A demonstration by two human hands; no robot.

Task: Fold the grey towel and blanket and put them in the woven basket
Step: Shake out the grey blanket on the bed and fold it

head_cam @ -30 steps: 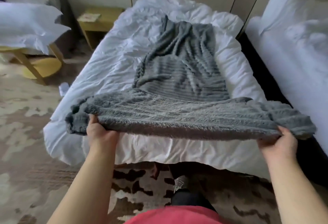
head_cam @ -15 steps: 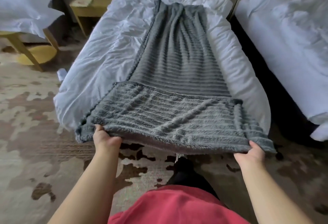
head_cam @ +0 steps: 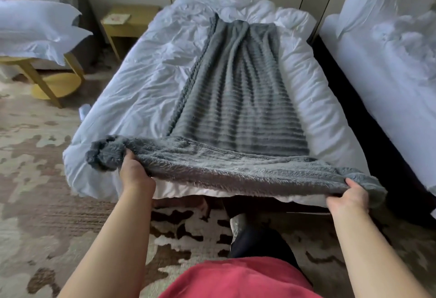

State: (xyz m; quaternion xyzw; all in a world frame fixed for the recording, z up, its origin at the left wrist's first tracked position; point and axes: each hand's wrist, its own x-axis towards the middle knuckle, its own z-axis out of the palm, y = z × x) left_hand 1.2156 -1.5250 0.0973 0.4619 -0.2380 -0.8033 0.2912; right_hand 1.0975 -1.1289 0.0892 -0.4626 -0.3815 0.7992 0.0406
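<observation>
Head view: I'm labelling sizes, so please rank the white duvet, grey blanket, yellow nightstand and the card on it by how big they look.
1. white duvet
2. grey blanket
3. yellow nightstand, which is farther away and partly hidden, so its true size is unsure
4. card

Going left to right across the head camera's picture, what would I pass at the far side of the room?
Pillow → nightstand → blanket → bed at the right edge.

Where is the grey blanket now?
In the head view the blanket lies along the middle of the bed; the left hand and right hand grip its near edge.
</observation>
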